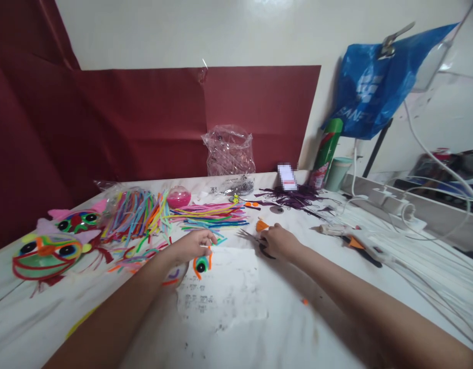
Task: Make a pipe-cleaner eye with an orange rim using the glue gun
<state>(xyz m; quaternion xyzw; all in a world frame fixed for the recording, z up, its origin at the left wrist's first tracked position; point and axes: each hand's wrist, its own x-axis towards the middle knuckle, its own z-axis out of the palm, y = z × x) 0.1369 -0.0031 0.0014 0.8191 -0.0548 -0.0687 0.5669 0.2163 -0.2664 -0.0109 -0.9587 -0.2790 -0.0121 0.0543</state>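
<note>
My left hand (196, 243) hovers above a white printed paper sheet (228, 292), with its fingers loosely curled, thumb and fingertips apart, and nothing visible in them. Just below it a googly eye (201, 266) ringed with green and orange pipe cleaner lies on the sheet's upper left. My right hand (280, 242) is closed around the dark handles of a pair of scissors (248, 235), whose blades point left, slightly apart. Beside the blades sits a small orange piece (261, 225). Short blue-green pipe cleaner bits (221, 241) lie by my left fingertips.
Pipe cleaner bundles (209, 212) and two decorated animal faces (46, 256) lie left. Behind are a pink round container (178, 197), purple strands (293, 196) and a phone (287, 177). On the right are a glue gun (359, 241), white cables and a power strip (393, 205).
</note>
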